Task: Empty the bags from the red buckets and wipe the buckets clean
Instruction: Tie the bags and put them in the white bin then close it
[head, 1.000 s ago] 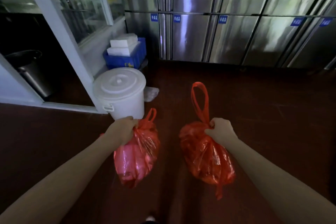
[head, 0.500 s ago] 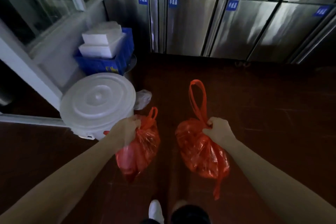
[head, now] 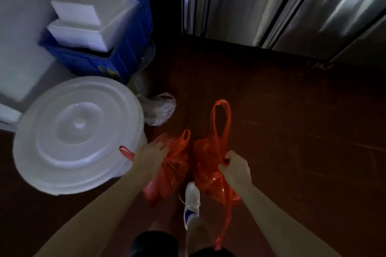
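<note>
Left bag [head: 173, 165] swung nearer right bag [head: 206, 165], beside bin [head: 77, 131].

We can't make out what's inside the left red bag [head: 171, 165] or the right red bag [head: 206, 165], way too dark. Also the foam boxes [head: 89, 19] are smeared with blur, the yellow print on the blue crate [head: 125, 52] is unreadable, and the white lid [head: 77, 131] hides nearly all of the white bucket [head: 143, 140].

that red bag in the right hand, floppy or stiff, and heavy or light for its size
Probably floppy: the red bag is thin, crinkled film sagging below the right hand. Likely moderately weighted, since its lower part bulges and hangs down. Set down, it would probably slump rather than stand.
</note>
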